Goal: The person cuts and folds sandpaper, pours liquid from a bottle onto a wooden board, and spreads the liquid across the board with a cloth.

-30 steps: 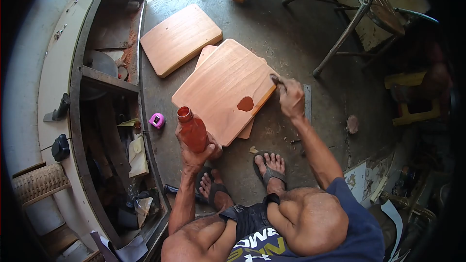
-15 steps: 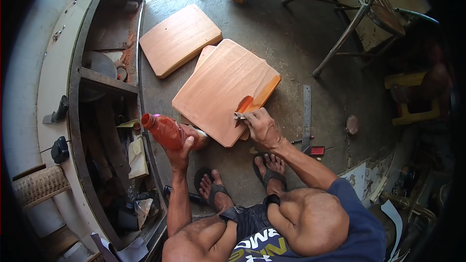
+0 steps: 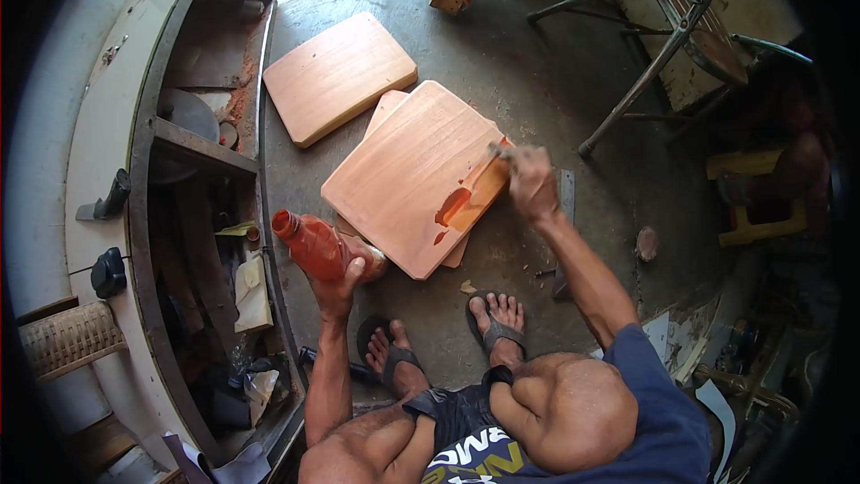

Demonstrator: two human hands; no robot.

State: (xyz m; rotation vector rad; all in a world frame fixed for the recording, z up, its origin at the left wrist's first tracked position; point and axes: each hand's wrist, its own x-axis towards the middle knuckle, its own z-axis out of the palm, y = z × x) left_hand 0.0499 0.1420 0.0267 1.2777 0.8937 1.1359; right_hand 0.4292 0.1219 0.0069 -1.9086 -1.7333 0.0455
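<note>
While a board (image 3: 399, 177) lies between, the left hand (image 3: 339, 287) grips a bottle (image 3: 313, 246), the right (image 3: 535, 183) a wad (image 3: 502, 152).

Dark floor (image 3: 502, 49): single wooden board (image 3: 340, 76); board stack (image 3: 403, 179) nearby; metal ruler (image 3: 567, 194).

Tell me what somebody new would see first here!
Probably the red bottle, held tilted in the left hand to the left of the board. Next, the shiny red-orange patch near that board's right edge, with the right hand pinching a small wad at its far right corner. Then the other board, pale and lying farther away to the left.
</note>
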